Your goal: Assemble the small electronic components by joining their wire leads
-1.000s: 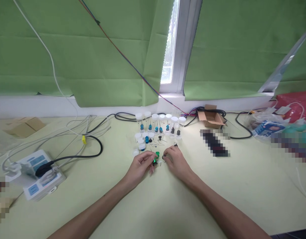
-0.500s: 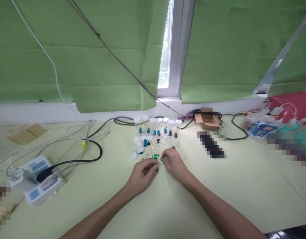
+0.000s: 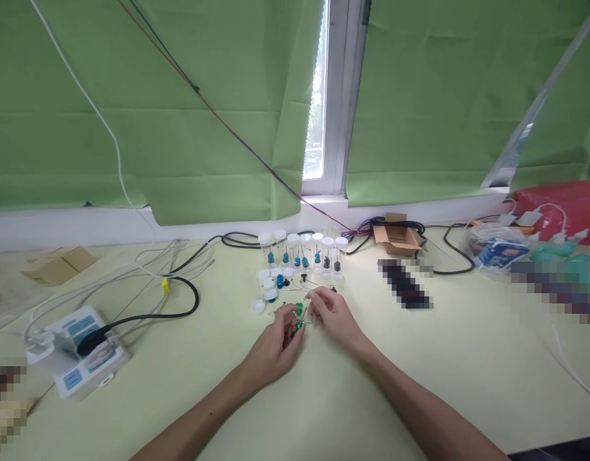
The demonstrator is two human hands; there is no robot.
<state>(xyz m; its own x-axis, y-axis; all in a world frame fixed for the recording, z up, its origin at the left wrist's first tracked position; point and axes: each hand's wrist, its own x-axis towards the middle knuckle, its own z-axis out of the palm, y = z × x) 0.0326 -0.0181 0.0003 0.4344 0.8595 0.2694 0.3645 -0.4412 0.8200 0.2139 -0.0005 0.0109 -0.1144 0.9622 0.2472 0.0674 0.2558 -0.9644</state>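
My left hand [image 3: 275, 342] pinches a small shiny green piece [image 3: 299, 325] between thumb and fingers, with a dark bit beside it. Close by on the right, my right hand [image 3: 335, 318] has its fingers bent together near a thin metal wire [image 3: 305, 312]; what lies inside them is hidden. Another green piece [image 3: 299, 308] shows just beyond my left fingertips. Behind the hands lie a blue piece [image 3: 280, 281], a black piece [image 3: 303, 277] and several white caps [image 3: 259, 307]. Farther back stands a row of clear tubes [image 3: 317, 250] with white lids, holding blue or dark pieces on wires.
On the left a white power strip [image 3: 90, 349] sits with a black plug and tangled cables. An opened cardboard box [image 3: 398, 238] stands at the back right. Farther right are a plastic bag with a blue packet [image 3: 502, 253] and a red bag [image 3: 564, 208]. Green blinds cover the window.
My right hand has lifted slightly off the tabletop, fingers now closer to the left hand. My left hand has turned, showing the green piece more openly. The whole view has shifted a little.
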